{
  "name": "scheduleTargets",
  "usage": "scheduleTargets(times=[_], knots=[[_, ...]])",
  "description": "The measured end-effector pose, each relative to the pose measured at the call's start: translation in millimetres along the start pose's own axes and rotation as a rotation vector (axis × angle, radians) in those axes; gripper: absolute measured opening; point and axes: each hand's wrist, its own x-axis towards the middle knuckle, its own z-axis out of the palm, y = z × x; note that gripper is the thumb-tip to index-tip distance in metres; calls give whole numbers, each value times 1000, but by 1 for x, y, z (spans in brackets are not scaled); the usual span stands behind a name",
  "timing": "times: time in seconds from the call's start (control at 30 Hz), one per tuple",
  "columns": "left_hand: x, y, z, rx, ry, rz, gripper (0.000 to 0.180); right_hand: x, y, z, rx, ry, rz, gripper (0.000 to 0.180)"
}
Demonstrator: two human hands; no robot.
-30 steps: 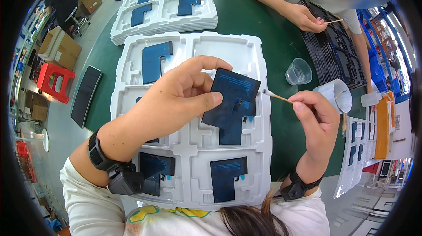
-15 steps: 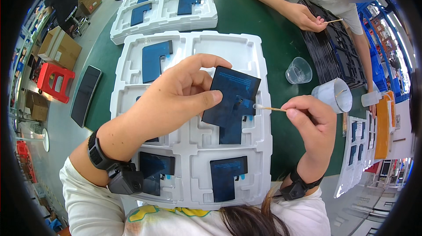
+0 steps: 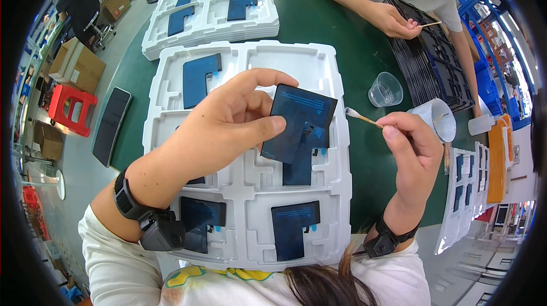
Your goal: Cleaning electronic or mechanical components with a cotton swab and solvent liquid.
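My left hand (image 3: 236,118) grips a thin dark blue battery (image 3: 302,109) by its left edge, thumb on the face and fingers behind. The battery is tilted above the white plastic tray (image 3: 343,192) and partly covers another L-shaped battery (image 3: 297,174) lying in a pocket. Between thumb and forefinger, my right hand (image 3: 414,146) pinches a cotton swab (image 3: 364,118). Its white tip points left, a small gap away from the held battery. More L-shaped batteries rest in the tray, including one at the front right (image 3: 289,232) and one at the back left (image 3: 195,82).
Stacked trays (image 3: 211,35) of batteries stand behind. To the right are a clear cup (image 3: 386,90), a white tub (image 3: 441,123), a bottle (image 3: 481,125) and stacked black trays (image 3: 424,66). Across the green table (image 3: 319,21), a co-worker's hand (image 3: 393,21) holds another swab. A phone-like black slab (image 3: 112,126) lies left.
My right hand has drawn the cotton swab away from the battery's right edge, slightly up and to the right. The left hand keeps its grip, and the battery has turned slightly.
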Motion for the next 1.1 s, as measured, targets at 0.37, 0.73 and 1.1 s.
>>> scheduleTargets(times=[0.37,0.73,1.1], knots=[[2,2,0,29,30,6,44,-1,-1,2,33,34,-14,7],[12,-9,-1,220,252,89,46,-1,2,1,32,22,-54,6],[8,-14,3,945,286,404,19,-1,4,1,11,29,-85,6]])
